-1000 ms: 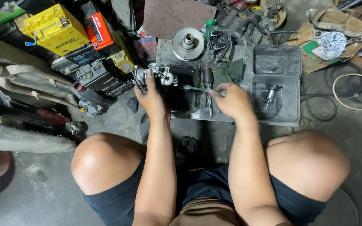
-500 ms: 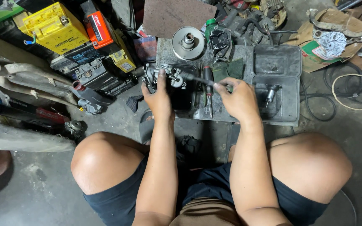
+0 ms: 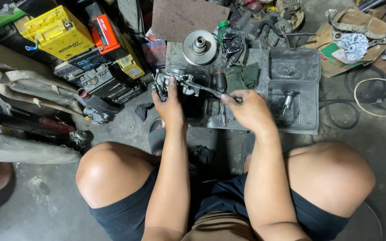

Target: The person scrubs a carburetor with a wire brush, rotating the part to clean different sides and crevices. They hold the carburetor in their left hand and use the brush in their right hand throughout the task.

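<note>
My left hand is closed on the carburetor, thumb pressing over its top, holding it above the dark near-left pocket of the tray. My right hand grips the handle of a long tool whose far end sits on the carburetor's right side; I cannot tell what kind of tip it has.

Since a second ago the carburetor has come up and toward the tray's left edge, the left hand has slid from its side to on top of it, and the right hand has drawn back toward me and to the right, so the tool now lies at a shallower slant. I read that as the tool being seated and levered against a fitting, not merely reaching for it.

Around the carburetor: a red-handled screwdriver lies just right of it, under the tool's shaft, with a green rag beyond. Behind it stands a round pulley. Farther right, the tray's two pockets are mostly open, one holding a small metal part.

To the carburetor's left, batteries and dark casings crowd close, so there is little room that way. The near edge of the tray sits just ahead of my knees; the freest room for swinging the handle is to the right, over the open pockets.
</note>
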